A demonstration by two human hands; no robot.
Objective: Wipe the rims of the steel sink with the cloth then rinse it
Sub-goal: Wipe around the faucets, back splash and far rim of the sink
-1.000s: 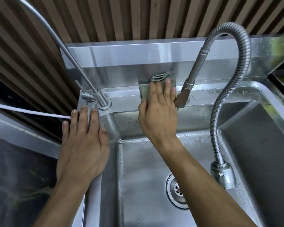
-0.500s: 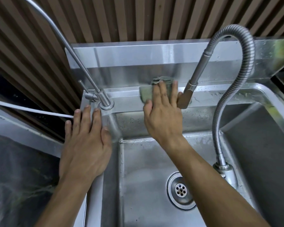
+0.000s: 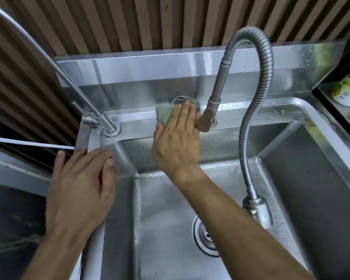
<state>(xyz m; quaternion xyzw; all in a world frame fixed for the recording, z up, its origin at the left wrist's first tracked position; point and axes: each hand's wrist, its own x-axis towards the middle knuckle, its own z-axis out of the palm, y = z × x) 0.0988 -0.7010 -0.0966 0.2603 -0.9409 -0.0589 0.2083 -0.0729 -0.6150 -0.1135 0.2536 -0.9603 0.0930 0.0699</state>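
Right hand (image 3: pixel 177 142), fingers straight and together, presses the cloth (image 3: pixel 166 113) flat on the back rim (image 3: pixel 137 118), which runs left to right. The sprayer (image 3: pixel 205 122) stands just beside its right edge (wet rim beyond). Left hand (image 3: pixel 79 186) rests flat on the left corner.

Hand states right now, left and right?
Left hand: open, resting flat on the left rim of the sink, holding nothing.
Right hand: open, straight fingers pressing the cloth onto the back rim.

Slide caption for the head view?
Right hand presses cloth on back rim of sink; left hand rests on left rim.
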